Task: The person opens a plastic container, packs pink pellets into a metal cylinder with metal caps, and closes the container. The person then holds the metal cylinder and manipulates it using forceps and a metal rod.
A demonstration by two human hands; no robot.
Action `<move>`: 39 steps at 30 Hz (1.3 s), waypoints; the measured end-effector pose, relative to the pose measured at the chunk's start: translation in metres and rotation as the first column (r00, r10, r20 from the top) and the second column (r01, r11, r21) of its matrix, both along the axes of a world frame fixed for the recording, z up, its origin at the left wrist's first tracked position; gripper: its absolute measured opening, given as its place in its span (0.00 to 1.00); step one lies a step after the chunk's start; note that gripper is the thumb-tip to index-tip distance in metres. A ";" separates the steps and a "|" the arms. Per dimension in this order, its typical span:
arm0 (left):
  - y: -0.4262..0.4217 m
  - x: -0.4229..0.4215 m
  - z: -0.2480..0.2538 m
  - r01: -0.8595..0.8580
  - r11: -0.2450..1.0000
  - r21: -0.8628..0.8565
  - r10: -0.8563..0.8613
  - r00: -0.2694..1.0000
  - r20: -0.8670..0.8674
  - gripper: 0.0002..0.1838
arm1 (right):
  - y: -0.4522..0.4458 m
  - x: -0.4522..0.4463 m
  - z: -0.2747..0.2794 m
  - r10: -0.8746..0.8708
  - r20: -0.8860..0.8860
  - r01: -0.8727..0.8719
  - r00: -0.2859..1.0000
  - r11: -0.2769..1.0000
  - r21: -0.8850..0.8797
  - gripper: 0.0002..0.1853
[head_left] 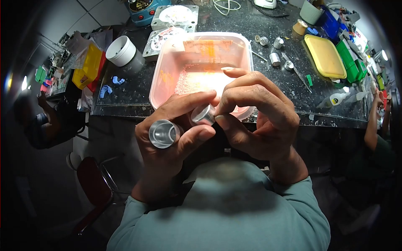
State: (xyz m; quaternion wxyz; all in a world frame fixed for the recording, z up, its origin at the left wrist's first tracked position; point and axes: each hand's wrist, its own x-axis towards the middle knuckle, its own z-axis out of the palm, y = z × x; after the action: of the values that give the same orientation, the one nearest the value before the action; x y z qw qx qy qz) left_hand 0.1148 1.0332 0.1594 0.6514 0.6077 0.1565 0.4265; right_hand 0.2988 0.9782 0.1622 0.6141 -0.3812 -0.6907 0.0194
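Note:
My left hand (167, 115) is closed around two shiny metal pieces. One is an open metal cup (164, 134), its hollow mouth facing me, tucked against the palm. The other is a smaller metal cylinder (202, 114), held tilted between the thumb and forefinger. From the right, my right hand (261, 111) pinches the smaller cylinder's edge with thumb and forefinger; anything tiny between those tips is hidden. Just beyond both hands stands a translucent plastic tub (161, 79) with pinkish granules (184, 81) on its brightly lit bottom.
Metal cylinders (274, 59) and a knife-like tool (298, 73) lie right of the tub. Further right are a yellow lid (325, 56), a green bin (349, 60) and a small bottle (337, 98). A white pot (120, 51) and metal mould plates (173, 19) stand left. People sit at both sides.

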 end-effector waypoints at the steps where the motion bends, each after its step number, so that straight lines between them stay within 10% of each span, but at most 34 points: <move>1: -0.001 0.001 0.000 -0.004 1.000 0.003 0.004 1.000 0.000 0.22 | 0.001 -0.001 -0.001 -0.004 -0.010 0.004 1.000 1.000 0.008 0.11; 12: 0.017 -0.009 -0.009 -0.039 0.998 0.048 0.034 0.994 0.103 0.28 | -0.016 0.015 -0.011 -0.078 -0.342 0.057 0.936 0.996 -0.069 0.10; 15: 0.030 -0.027 -0.020 -0.004 0.999 0.032 -0.004 0.975 0.223 0.32 | -0.050 0.021 -0.011 0.220 -0.144 -0.243 0.965 0.957 -0.161 0.09; 18: 0.049 -0.041 -0.041 0.096 0.994 0.051 -0.108 0.919 0.379 0.31 | -0.068 0.009 -0.048 0.439 -0.275 -0.510 0.856 0.625 -0.591 0.06; 24: 0.049 -0.044 -0.051 -0.036 0.996 -0.082 0.063 0.933 0.355 0.30 | -0.091 0.007 -0.169 -0.315 -0.089 0.094 0.945 0.523 -0.847 0.11; 28: 0.048 -0.044 -0.049 -0.037 0.997 -0.062 0.056 0.936 0.347 0.30 | -0.070 0.024 -0.208 -0.574 0.278 0.637 0.770 0.720 -0.275 0.10; 39: 0.047 -0.049 -0.051 -0.155 0.988 -0.027 0.155 0.935 0.318 0.31 | -0.075 0.042 -0.206 -0.359 0.471 0.554 0.806 0.739 -0.383 0.11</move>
State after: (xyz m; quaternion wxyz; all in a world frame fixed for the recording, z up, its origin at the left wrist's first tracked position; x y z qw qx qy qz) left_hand 0.0660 1.0805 0.1083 0.6329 0.5162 0.0969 0.5689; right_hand 0.3405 0.9032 -0.0436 0.3379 -0.6846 -0.6453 -0.0267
